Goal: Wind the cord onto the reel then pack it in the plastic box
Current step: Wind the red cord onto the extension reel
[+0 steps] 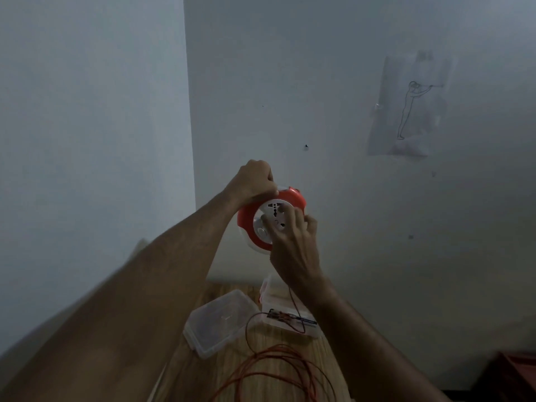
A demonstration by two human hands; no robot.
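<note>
Cord (278,361) lies loose on the table (232,369); reel (271,219) is gripped by left hand (255,181), its face turned by right fingertips (278,216). Tangling is likely if slack snags.

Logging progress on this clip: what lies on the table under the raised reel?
Below the reel lie the clear lid, the open plastic box and loose loops of orange cord on the table. The right forearm covers the box's right side.

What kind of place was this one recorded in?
Probably a room in a home: plain painted walls meeting at a corner, a line drawing stuck to one, and a wooden table pushed against them.
</note>
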